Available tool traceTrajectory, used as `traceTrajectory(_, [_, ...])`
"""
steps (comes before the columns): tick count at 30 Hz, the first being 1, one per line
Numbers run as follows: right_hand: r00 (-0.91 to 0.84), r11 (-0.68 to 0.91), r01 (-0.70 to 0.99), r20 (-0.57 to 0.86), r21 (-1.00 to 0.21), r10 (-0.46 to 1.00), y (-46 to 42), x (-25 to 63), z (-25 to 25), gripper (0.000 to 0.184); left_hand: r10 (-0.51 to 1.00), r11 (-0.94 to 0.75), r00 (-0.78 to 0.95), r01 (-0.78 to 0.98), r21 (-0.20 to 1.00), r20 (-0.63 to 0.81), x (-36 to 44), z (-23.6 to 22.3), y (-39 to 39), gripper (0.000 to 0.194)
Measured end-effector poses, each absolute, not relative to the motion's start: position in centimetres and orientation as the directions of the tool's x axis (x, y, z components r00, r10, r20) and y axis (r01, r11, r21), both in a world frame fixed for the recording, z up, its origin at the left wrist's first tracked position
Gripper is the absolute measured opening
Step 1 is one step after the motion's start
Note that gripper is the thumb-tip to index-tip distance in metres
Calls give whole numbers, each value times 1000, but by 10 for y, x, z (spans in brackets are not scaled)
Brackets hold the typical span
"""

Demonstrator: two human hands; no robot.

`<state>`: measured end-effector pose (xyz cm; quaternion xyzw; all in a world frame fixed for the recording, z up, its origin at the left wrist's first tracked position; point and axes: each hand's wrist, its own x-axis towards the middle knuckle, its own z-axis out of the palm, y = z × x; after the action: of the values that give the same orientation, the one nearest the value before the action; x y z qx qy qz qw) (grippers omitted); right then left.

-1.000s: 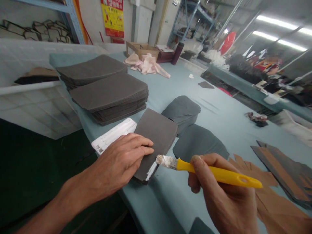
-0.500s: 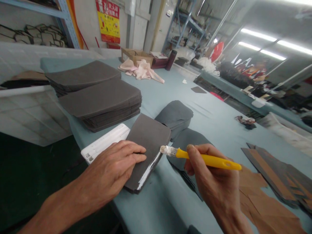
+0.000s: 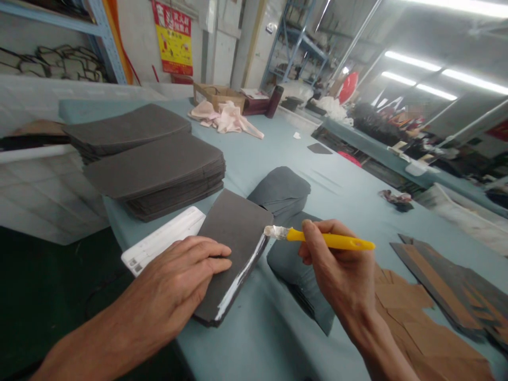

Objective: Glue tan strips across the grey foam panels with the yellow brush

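My left hand (image 3: 186, 275) lies flat on a dark grey panel (image 3: 238, 217), fingers stretched out over its top. White paste (image 3: 240, 280) runs along the panel's right edge. In my right hand (image 3: 337, 259) is a brush (image 3: 333, 239) with a yellow handle, gripped between thumb and fingers. Its white-coated bristles touch the panel's edge near the far right corner. A white plastic strip (image 3: 162, 238) lies under the panel's left side, partly covered by my left hand. Just beyond the panel sits a pile of grey-green pieces (image 3: 281, 190), with more such pieces (image 3: 296, 264) beneath the brush.
Two stacks of dark panels (image 3: 159, 169) stand at the table's left. Brown pieces (image 3: 416, 317) and dark strips (image 3: 440, 286) lie at right. Farther back are a pink cloth (image 3: 230, 119), a cardboard box (image 3: 218, 97) and a dark bottle (image 3: 274, 101). A white crate (image 3: 39, 185) borders the left.
The brush has moved along the panel's edge toward the far corner, and the white line now reaches farther up. My left hand stays on the panel. The view has shifted slightly.
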<state>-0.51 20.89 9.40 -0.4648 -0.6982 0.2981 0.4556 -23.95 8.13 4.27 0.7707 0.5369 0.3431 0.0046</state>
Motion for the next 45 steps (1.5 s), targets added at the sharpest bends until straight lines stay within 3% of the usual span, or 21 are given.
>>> traceTrajectory(21, [-102, 373, 412, 365, -831, 925, 246, -12, 89, 43, 849, -408, 179, 819, 403, 497, -238, 47, 81, 34])
traceTrajectory(31, [-37, 381, 323, 391, -866, 920, 244, -9, 93, 42, 854, -409, 200, 829, 382, 480, -235, 50, 79, 35])
traceTrajectory(39, [-24, 402, 296, 414, -866, 910, 208, -3, 112, 42, 941, -197, 77, 916, 349, 329, -198, 64, 70, 28])
traceTrajectory(45, [-123, 427, 279, 409, -860, 904, 179, -15, 131, 44, 978, -48, -54, 881, 471, 202, -149, 70, 66, 67])
